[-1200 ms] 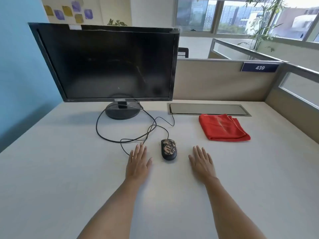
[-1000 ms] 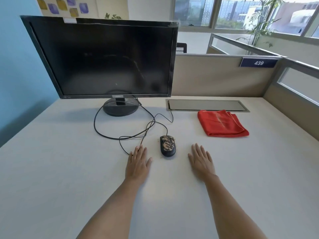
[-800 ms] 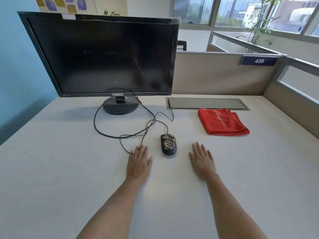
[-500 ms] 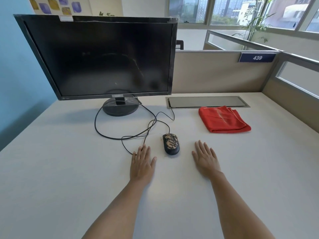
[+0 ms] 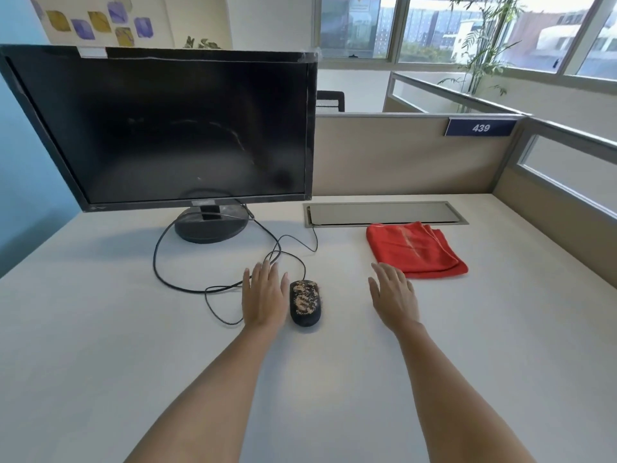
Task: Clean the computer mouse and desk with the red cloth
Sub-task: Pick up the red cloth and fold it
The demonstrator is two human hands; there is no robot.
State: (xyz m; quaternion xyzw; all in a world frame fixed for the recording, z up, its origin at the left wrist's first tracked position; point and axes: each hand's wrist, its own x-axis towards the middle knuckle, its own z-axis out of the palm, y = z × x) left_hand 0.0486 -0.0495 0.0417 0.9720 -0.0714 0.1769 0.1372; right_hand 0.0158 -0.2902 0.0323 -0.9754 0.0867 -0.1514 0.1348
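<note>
A black computer mouse (image 5: 305,306) with tan grime on its top lies on the white desk (image 5: 100,329). My left hand (image 5: 265,297) is flat and open right beside the mouse's left side, holding nothing. A folded red cloth (image 5: 419,250) lies further back on the right. My right hand (image 5: 394,297) is open, fingers spread, and its fingertips reach the cloth's near left corner.
A black monitor (image 5: 167,128) on a round stand (image 5: 212,223) fills the back left. The mouse cable (image 5: 160,259) loops across the desk to a metal cable hatch (image 5: 384,213). Beige partitions (image 5: 400,155) close the back and right.
Both hands have slid forward on the desk. The left hand now lies right beside the mouse and the right hand has come up to the cloth's corner. The view tilted slightly.
</note>
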